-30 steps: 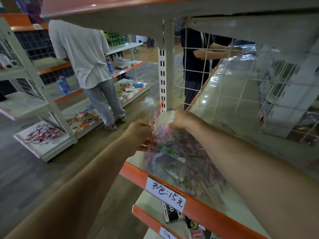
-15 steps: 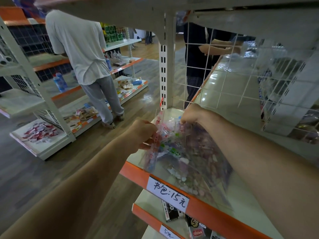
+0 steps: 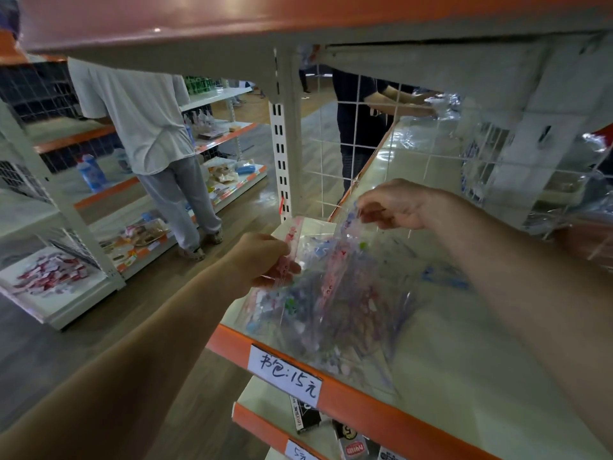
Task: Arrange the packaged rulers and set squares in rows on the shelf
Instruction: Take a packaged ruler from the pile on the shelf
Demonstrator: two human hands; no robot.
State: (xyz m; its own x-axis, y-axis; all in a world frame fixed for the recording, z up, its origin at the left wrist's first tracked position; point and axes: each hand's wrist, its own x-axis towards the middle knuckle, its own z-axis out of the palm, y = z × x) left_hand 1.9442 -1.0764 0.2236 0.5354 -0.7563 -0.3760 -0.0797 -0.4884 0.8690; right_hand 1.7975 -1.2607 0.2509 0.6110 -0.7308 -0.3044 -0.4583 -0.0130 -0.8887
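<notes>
A heap of clear packaged ruler and set-square sets (image 3: 335, 303), printed in pink, blue and green, lies at the left end of the cream shelf (image 3: 471, 376). My left hand (image 3: 262, 260) pinches a pink-edged packet (image 3: 292, 240) at the pile's left side. My right hand (image 3: 394, 207) is raised above the pile and grips the top corner of another clear packet (image 3: 351, 247), which hangs down to the heap. One more packet (image 3: 444, 277) lies flat farther right on the shelf.
The shelf has an orange front lip with a handwritten price tag (image 3: 285, 373). A white slotted upright (image 3: 282, 154) and wire mesh back (image 3: 414, 154) bound it. A shelf board hangs low overhead. Boxed goods sit on the lower shelf (image 3: 351, 443). Two people stand beyond, one in a white shirt (image 3: 139, 121).
My right hand has risen and moved right, lifting a packet's corner off the pile. My left hand stays at the pile's left edge, pinching the pink-edged packet.
</notes>
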